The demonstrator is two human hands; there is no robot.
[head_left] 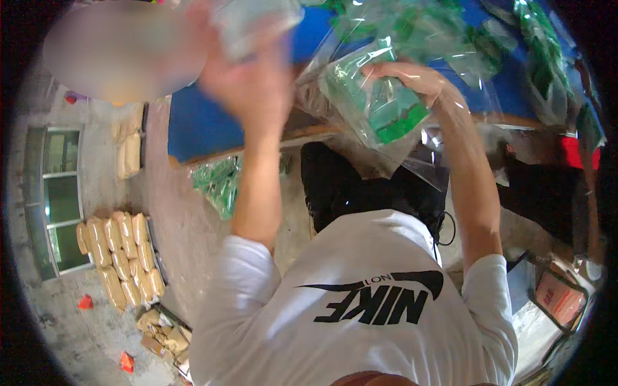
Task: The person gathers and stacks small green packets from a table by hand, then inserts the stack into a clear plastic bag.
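Observation:
My right hand (415,78) grips a clear plastic bag (412,151) with a green and pale packet (380,96) inside, its fingers over the packet's upper part. The bag hangs tilted over the near edge of the blue-topped table (209,125), above my lap. My left hand (248,87) is raised over the table's left part and smeared by motion. Close to its fingers is a blurred whitish, see-through packet (261,22); whether the hand holds it cannot be made out.
Loose green and clear plastic packaging (425,29) is heaped across the far table. More green packaging (219,183) hangs below the table's left side. Stacked tan packages (122,254) stand by the left wall, near crumpled brown cardboard (164,338). A dark-framed container (560,296) is at lower right.

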